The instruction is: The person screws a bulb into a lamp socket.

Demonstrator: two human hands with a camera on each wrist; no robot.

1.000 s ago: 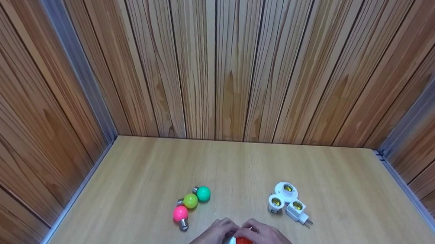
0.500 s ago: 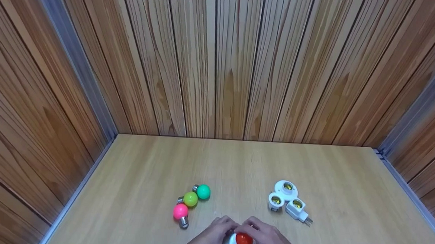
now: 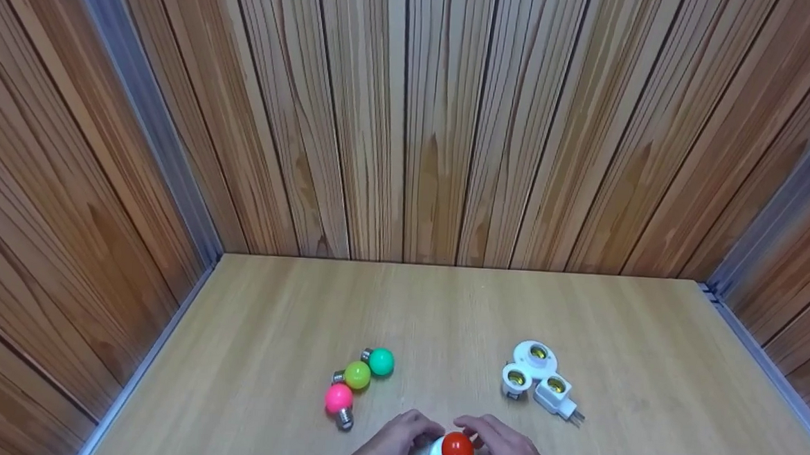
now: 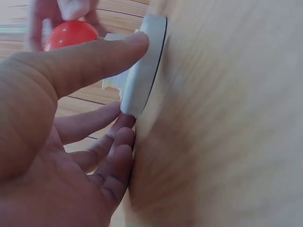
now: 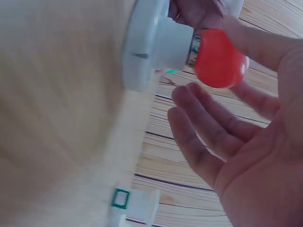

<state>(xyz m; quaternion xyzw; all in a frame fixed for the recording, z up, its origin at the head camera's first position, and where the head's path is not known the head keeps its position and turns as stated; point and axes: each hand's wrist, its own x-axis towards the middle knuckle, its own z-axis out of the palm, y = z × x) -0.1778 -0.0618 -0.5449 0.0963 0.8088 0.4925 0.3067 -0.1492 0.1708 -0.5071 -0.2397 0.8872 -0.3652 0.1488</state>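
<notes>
A red bulb (image 3: pixel 458 451) stands in a round white lamp holder (image 5: pixel 173 45) at the table's front; a little of its metal thread shows above the socket. My left hand (image 3: pixel 394 443) grips the holder's base, thumb (image 4: pixel 135 43) on one side and fingertips (image 4: pixel 125 111) at the opposite edge. Around the bulb my right hand (image 3: pixel 507 451) is spread loosely, its thumb (image 5: pixel 246 42) overlapping the bulb in the right wrist view. The other right fingers (image 5: pixel 203 123) stay extended, apart from the red globe.
Left of the hands lie a pink bulb (image 3: pixel 339 398), a lime bulb (image 3: pixel 357 375) and a green bulb (image 3: pixel 381 361). To the right sit a round lamp holder (image 3: pixel 542 361), a small socket (image 3: pixel 515 382) and a plug-in socket (image 3: pixel 557 396). Wood-plank walls (image 3: pixel 436 153) enclose the table (image 3: pixel 268 317).
The right fingers have loosened and drawn back from the red bulb, which now shows fully. My left hand keeps its hold on the holder. The head view has shifted slightly.
</notes>
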